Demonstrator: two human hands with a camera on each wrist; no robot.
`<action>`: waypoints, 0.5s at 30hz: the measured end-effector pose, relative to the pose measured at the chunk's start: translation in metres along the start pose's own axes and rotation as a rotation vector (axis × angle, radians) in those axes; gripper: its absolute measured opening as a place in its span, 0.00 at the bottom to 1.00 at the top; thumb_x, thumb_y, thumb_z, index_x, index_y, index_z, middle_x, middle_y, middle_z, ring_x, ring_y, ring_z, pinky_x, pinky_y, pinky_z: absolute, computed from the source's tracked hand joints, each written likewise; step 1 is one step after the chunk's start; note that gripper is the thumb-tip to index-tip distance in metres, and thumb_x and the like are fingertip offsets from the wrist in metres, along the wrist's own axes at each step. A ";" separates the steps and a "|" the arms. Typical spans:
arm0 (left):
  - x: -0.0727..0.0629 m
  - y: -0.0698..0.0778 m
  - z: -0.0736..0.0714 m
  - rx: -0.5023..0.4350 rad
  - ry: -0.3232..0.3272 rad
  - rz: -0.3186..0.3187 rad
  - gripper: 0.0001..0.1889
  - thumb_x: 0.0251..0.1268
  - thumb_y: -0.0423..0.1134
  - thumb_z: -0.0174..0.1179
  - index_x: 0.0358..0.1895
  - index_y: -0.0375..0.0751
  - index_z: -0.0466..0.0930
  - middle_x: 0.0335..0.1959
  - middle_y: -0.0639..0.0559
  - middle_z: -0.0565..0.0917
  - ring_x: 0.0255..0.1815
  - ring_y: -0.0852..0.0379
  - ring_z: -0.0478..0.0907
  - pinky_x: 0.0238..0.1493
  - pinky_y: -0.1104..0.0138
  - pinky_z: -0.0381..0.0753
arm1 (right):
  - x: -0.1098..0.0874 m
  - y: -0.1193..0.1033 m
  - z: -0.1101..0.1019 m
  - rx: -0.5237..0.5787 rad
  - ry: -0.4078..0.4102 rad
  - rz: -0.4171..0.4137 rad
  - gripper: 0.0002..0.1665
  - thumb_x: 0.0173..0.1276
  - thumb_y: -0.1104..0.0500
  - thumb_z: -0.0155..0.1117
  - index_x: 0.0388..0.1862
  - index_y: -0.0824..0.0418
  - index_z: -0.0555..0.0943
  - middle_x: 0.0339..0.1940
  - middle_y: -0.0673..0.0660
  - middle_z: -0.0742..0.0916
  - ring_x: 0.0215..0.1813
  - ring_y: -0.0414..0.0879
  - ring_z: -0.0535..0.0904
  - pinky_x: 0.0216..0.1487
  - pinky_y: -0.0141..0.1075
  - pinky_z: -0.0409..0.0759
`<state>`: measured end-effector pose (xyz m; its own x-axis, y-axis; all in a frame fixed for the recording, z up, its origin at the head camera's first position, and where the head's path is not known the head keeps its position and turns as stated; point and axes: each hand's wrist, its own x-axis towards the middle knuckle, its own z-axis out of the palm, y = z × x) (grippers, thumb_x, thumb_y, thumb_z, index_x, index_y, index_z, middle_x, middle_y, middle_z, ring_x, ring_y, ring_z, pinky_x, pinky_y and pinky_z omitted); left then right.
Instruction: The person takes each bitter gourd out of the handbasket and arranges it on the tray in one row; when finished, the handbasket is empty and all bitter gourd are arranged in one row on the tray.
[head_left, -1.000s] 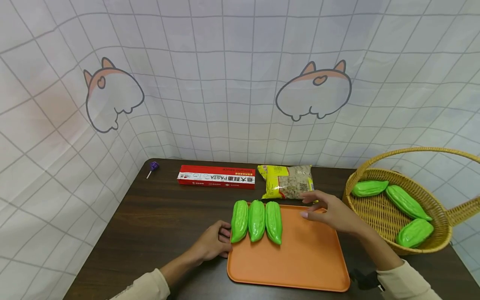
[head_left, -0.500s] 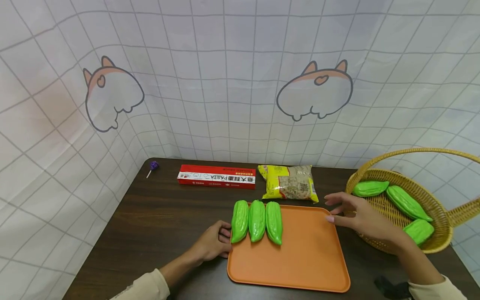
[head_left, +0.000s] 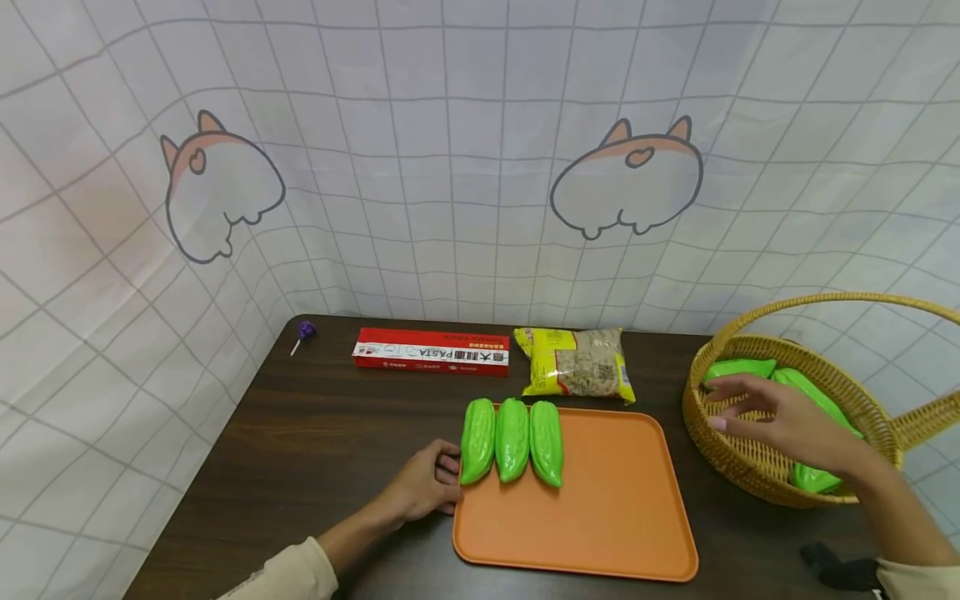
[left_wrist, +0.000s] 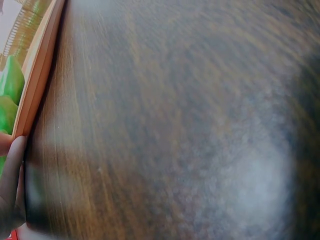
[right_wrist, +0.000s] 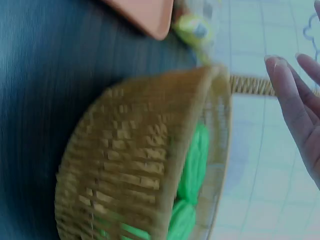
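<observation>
My left hand (head_left: 422,485) holds the left rim of an orange tray (head_left: 600,508), with fingertips (left_wrist: 17,145) at its outer wall in the left wrist view. Three green bitter gourds lie side by side on the tray's left part: left gourd (head_left: 477,442), middle gourd (head_left: 513,440), right gourd (head_left: 546,443). Over the opening of a wicker basket (head_left: 731,458) is my right hand (head_left: 787,421), fingers loosely bent with nothing between them. More gourds lie in the basket, one at the back (head_left: 738,367), one on the right (head_left: 813,392), one at the front (head_left: 813,478), partly hidden by the hand.
Behind the tray lie a yellow food packet (head_left: 577,363) and a red pasta box (head_left: 431,352). A purple lollipop (head_left: 305,330) sits at the far left corner. The basket's tall handle (head_left: 832,297) arches over it. A white grid curtain (head_left: 480,167) hangs behind the table.
My right hand has moved right, from above the tray's far right corner to over the basket. The left hand stays at the tray rim, and the gourds on the tray lie as before.
</observation>
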<state>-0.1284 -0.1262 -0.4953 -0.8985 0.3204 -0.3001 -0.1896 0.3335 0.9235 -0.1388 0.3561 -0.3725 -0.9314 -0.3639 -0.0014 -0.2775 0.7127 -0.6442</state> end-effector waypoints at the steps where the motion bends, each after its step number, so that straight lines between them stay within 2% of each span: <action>1: 0.000 0.000 0.000 -0.001 0.001 -0.001 0.35 0.47 0.24 0.68 0.64 0.28 0.67 0.48 0.40 0.75 0.41 0.54 0.80 0.32 0.61 0.90 | 0.000 0.004 -0.003 -0.006 -0.002 0.004 0.29 0.71 0.55 0.66 0.69 0.59 0.72 0.58 0.62 0.84 0.48 0.30 0.82 0.40 0.31 0.84; 6: -0.001 0.002 -0.001 -0.005 0.001 -0.004 0.35 0.48 0.24 0.68 0.64 0.28 0.67 0.48 0.40 0.75 0.41 0.54 0.80 0.32 0.61 0.90 | 0.000 0.022 -0.019 -0.024 -0.030 0.063 0.29 0.73 0.53 0.63 0.69 0.59 0.71 0.56 0.62 0.84 0.46 0.31 0.81 0.39 0.33 0.84; 11: -0.003 0.003 0.000 -0.009 0.003 0.000 0.35 0.48 0.23 0.68 0.64 0.28 0.67 0.49 0.39 0.75 0.41 0.54 0.80 0.31 0.60 0.90 | 0.005 0.037 -0.034 -0.041 -0.015 0.112 0.29 0.74 0.52 0.61 0.69 0.61 0.70 0.53 0.60 0.84 0.45 0.30 0.81 0.37 0.34 0.85; 15: -0.002 0.002 0.000 -0.007 0.009 -0.005 0.35 0.47 0.23 0.68 0.64 0.28 0.67 0.49 0.40 0.75 0.41 0.54 0.80 0.31 0.61 0.90 | 0.011 0.047 -0.048 -0.042 -0.006 0.142 0.30 0.75 0.52 0.60 0.70 0.64 0.69 0.54 0.63 0.84 0.42 0.29 0.81 0.36 0.35 0.86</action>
<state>-0.1269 -0.1261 -0.4926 -0.9011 0.3106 -0.3027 -0.1968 0.3292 0.9235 -0.1732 0.4140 -0.3663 -0.9606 -0.2611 -0.0949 -0.1527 0.7814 -0.6050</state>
